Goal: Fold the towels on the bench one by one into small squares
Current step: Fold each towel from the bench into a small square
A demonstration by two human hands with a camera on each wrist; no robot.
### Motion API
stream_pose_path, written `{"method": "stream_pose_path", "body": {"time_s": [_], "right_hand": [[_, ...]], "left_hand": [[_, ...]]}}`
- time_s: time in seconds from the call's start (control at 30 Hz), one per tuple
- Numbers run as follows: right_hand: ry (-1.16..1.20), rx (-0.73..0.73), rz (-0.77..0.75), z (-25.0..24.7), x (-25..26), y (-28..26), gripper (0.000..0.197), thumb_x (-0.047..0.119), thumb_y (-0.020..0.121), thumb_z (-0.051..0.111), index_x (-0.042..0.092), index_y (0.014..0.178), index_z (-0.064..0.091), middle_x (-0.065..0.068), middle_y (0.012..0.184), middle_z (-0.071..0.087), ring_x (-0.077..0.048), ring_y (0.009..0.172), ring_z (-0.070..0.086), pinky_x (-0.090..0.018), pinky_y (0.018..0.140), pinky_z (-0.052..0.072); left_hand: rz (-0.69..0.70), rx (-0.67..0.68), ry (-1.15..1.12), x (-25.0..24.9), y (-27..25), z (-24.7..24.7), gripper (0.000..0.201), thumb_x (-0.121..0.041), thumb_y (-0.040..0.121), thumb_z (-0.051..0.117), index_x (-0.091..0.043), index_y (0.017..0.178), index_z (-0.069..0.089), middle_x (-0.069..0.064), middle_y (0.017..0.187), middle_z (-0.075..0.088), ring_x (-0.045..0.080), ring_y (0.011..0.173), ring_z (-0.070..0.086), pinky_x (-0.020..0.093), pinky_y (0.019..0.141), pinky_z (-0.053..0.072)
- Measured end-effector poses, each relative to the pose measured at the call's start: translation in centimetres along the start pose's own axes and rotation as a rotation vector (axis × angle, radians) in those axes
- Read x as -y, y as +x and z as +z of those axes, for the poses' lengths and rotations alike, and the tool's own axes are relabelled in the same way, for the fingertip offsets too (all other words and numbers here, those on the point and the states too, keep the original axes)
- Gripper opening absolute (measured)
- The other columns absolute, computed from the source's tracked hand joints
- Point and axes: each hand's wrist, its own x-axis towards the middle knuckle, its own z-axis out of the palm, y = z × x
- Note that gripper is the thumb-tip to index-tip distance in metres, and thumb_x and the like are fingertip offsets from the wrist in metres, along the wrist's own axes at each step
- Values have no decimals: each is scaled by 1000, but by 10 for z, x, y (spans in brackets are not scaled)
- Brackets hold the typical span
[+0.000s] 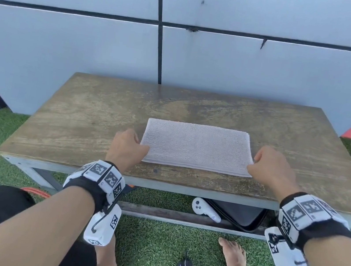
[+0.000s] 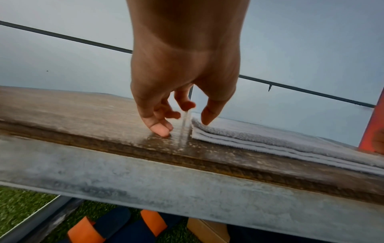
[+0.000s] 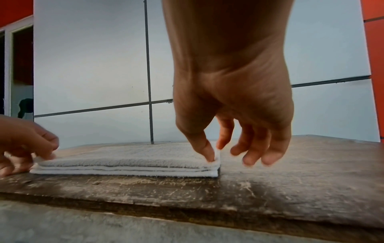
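Head view: folded towel point(image 1: 196, 146), long axis 9-to-3 o'clock; left hand point(image 1: 127, 145) and right hand point(image 1: 273, 166) pinch its ends.

Towels: one, pale grey towel point(image 1: 196, 145), folded, showing three stacked layers at its near edge in the right wrist view.
Benches: one, wooden-topped bench point(image 1: 94, 114) on a metal frame.
Hands: two, left hand point(image 1: 129, 146) and right hand point(image 1: 274, 167).
Wrist units with printed markers: two, left unit point(image 1: 101, 181) and right unit point(image 1: 309, 215).
Bare feet: two.
White controllers under the bench: one, controller point(image 1: 204, 209).
Dark cases under the bench: one, case point(image 1: 239, 215).
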Motion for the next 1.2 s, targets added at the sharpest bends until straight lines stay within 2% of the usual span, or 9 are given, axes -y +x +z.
{"method": "stream_pose_path", "body": {"time_s": [0.1, 0.23, 0.37, 0.47, 0.53, 0.6, 0.77, 0.93, 1.2], "right_hand": [[-4, -197, -151, 11, 12, -1, 23, 15, 80, 59, 18, 102, 51, -9, 110, 47, -28, 103, 46, -45, 92, 44], [17, -108, -340, 33, 46, -2, 37, 20, 91, 53, 15, 127, 50, -7, 136, 44, -23, 123, 40, -42, 104, 38], [7, 39, -427, 60, 75, 5, 52, 28, 99, 43, 28, 150, 34, -5, 162, 22, -25, 149, 20, -46, 120, 19], [-63, 109, -401, 79, 77, 10, 55, 40, 104, 21, 36, 158, 9, 3, 168, -4, -18, 154, -5, -44, 124, -1], [-111, 105, -394, 87, 70, 12, 56, 47, 103, 13, 40, 158, -1, 8, 166, -13, -14, 153, -14, -44, 124, -6], [-139, 82, -404, 88, 64, 16, 57, 51, 102, 12, 43, 157, -2, 10, 166, -14, -13, 152, -16, -45, 123, -7], [-161, 96, -374, 83, 60, 32, 64, 65, 98, 11, 43, 156, -3, 9, 165, -18, -15, 152, -19, -47, 123, -9], [-151, 97, -346, 79, 56, 38, 71, 72, 93, 11, 44, 156, -6, 9, 165, -20, -15, 151, -22, -46, 122, -12], [-159, 54, -279, 74, 46, 41, 74, 73, 93, 11, 40, 157, -5, 8, 166, -17, -15, 152, -19, -45, 124, -8]], "left_hand": [[173, -93, 26, -17, 0, 9, 19, -21, 84, 65, -16, 92, 49, 3, 102, 47, 19, 91, 45, 30, 78, 40], [483, -75, 106, -46, 6, 35, 25, -25, 90, 61, -17, 113, 54, 2, 123, 45, 19, 113, 43, 35, 98, 42], [550, 44, 172, -69, 15, 71, 35, -27, 95, 53, -24, 130, 54, 5, 150, 38, 24, 141, 33, 44, 114, 32], [505, 132, 285, -63, 17, 93, 49, -38, 104, 30, -30, 153, 31, -1, 165, 19, 24, 154, 10, 46, 124, 13], [499, 145, 390, -52, 18, 99, 56, -46, 105, 17, -33, 159, 11, -4, 168, 2, 19, 155, -3, 46, 125, 2], [519, 138, 413, -45, 22, 100, 59, -52, 104, 14, -35, 159, 6, -6, 168, -3, 17, 155, -7, 47, 125, -2], [487, 162, 415, -40, 35, 93, 67, -66, 98, 13, -40, 158, 1, -8, 168, -7, 15, 154, -11, 45, 125, -5], [458, 148, 407, -34, 43, 88, 65, -65, 99, 14, -40, 158, 0, -8, 168, -7, 14, 154, -13, 42, 125, -7], [421, 121, 421, -19, 49, 76, 65, -61, 101, 10, -36, 159, -2, -7, 168, -7, 14, 154, -12, 43, 125, -6]]}}
